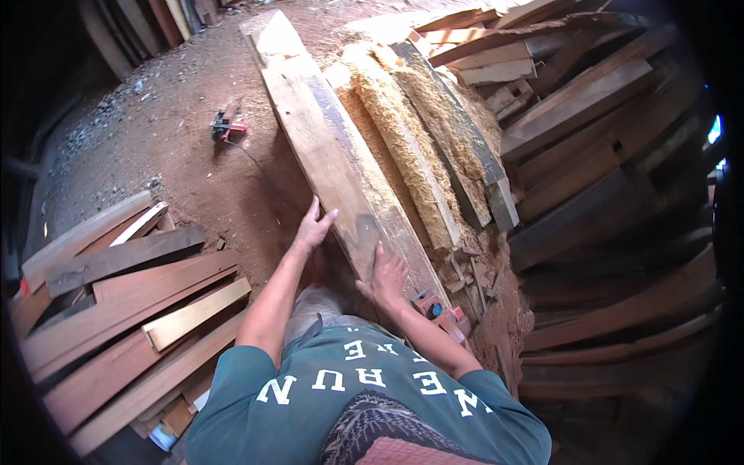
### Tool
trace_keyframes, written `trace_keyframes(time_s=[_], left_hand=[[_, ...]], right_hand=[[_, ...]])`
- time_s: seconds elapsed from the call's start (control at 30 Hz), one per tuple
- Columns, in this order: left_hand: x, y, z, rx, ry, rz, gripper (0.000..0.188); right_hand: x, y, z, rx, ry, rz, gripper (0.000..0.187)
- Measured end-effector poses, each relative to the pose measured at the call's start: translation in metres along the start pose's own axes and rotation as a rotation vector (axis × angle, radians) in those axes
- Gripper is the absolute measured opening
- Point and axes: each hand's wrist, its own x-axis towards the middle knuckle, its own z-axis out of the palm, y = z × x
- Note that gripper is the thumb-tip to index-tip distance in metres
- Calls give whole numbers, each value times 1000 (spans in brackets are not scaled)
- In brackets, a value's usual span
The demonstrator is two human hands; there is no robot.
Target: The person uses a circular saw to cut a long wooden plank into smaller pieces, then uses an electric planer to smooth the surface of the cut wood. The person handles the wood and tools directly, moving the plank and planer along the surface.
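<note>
A long, thick wooden beam point(329, 159) runs from in front of my body toward the far left, pale on top with a greyish strip and sawdust along its right part. My left hand point(314, 229) grips its left edge, thumb toward the top face; some of its fingers are hidden. Nearer to me, my right hand point(385, 277) lies on the top face with its fingers stretched out and its thumb toward the left edge. A red and blue power tool, likely an electric planer point(440, 311), sits by the beam's near right end, beside my right forearm.
Shavings cover more beams point(403, 147) to the right. A large stack of dark timber point(589, 170) fills the right side. Planks point(132, 310) lie piled at left. A red power tool point(229, 126) with a cord rests on the dirt floor point(178, 101). Wood scraps point(473, 279) lie near the planer.
</note>
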Motion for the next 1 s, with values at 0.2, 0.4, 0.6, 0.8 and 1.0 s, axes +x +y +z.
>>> trace_keyframes(time_s=[0.2, 0.4, 0.6, 0.8, 1.0], left_hand=[[58, 32, -39, -52, 32, -17, 88], [38, 29, -81, 86, -26, -339, 80], [-13, 0, -81, -12, -190, -626, 92], [-25, 13, -26, -38, -270, -697, 101], [-32, 54, 0, -37, -334, -529, 93]], right_hand=[[53, -39, -17, -16, 18, 52, 119], [80, 25, -2, 424, 247, 73, 104], [44, -26, -16, 121, 46, 28, 131], [60, -30, -12, 182, -124, 164, 142], [99, 36, -62, 434, -353, 102, 147]])
